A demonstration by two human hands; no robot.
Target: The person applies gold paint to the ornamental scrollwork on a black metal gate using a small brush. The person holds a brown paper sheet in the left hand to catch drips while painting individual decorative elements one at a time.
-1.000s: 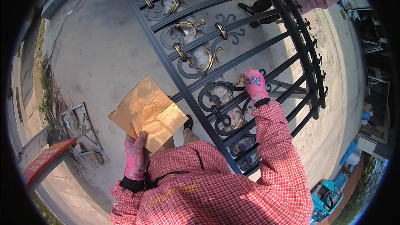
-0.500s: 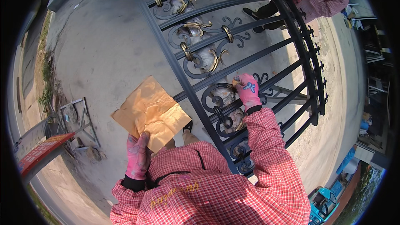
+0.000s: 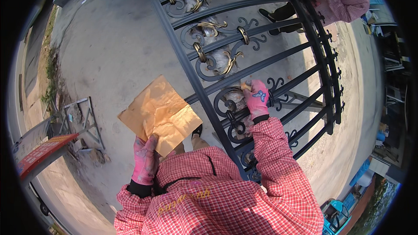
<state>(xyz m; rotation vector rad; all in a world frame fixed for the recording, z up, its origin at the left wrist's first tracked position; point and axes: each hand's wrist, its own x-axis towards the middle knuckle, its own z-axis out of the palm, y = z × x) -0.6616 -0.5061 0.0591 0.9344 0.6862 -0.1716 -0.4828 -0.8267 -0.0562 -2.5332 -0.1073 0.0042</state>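
R hand (image 3: 258,96), in a pink glove, has slid a bit closer to the gate's long side rail (image 3: 197,82) vs. a sec ago & now covers more of the near scroll (image 3: 216,100). Looks like the work is on that one scroll, prob. its upper R part. Fingers curled together w/ a small tan bit at the tips; can't tell if they're clamped on it. L hand (image 3: 145,159) is unchanged: thumb on top, gripping the lower corner of a cardboard sheet (image 3: 163,113), off to the L of the rail & apart from it.

Gate: dark metal, lying tilted in front of the wearer, bars fanning out to the R. Far scrolls carry gold leaves (image 3: 234,62) & gold collars (image 3: 199,51); near scroll's visible parts are dark, incl. its collar. Cardboard: tan, creased, coppery shine.
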